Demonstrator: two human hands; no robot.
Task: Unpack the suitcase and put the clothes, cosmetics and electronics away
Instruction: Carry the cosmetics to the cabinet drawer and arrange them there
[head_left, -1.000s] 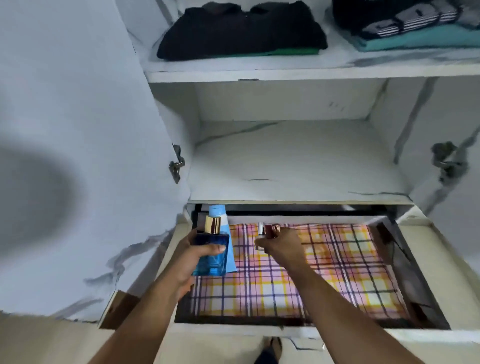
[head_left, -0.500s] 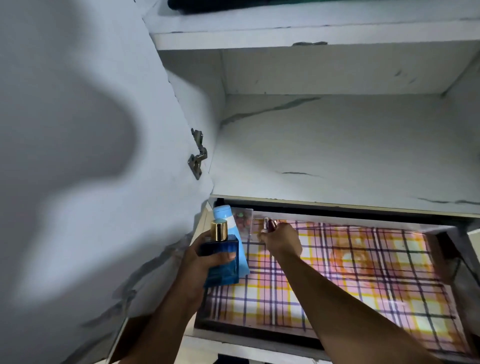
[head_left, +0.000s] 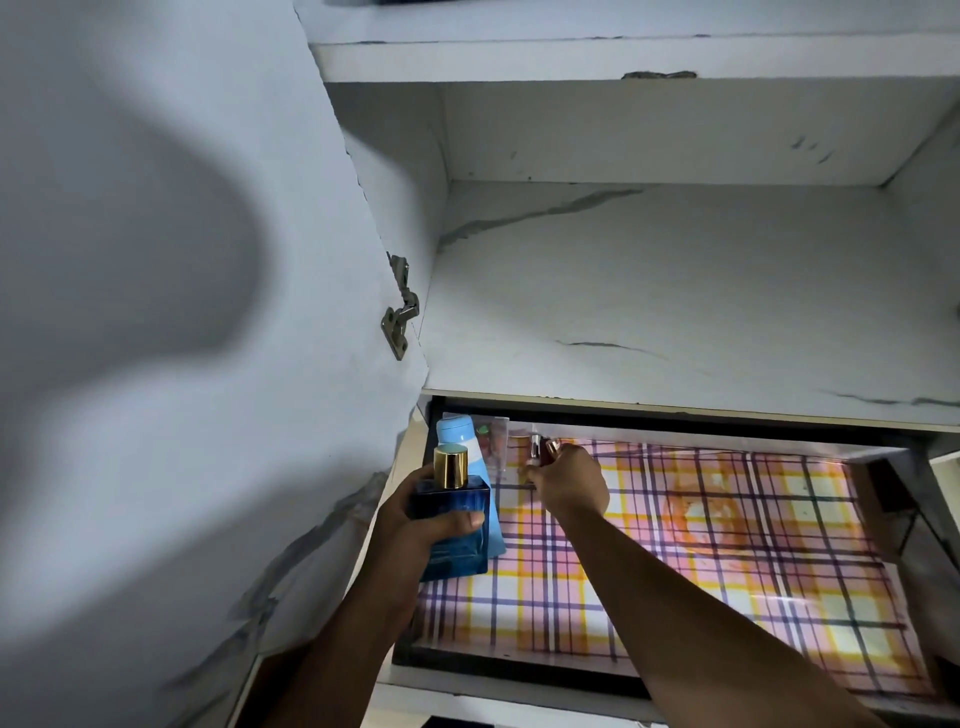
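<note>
We see the right hand (head_left: 569, 480) pinching small vials (head_left: 540, 448) at the drawer (head_left: 675, 545) back-left corner; the left hand (head_left: 415, 519) grips perfume (head_left: 457, 525) and tube (head_left: 460, 436) upright (nearer that corner).

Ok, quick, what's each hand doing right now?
Left hand: grips the blue perfume bottle and a light blue tube.
Right hand: pinches small cosmetics over the drawer.
</note>
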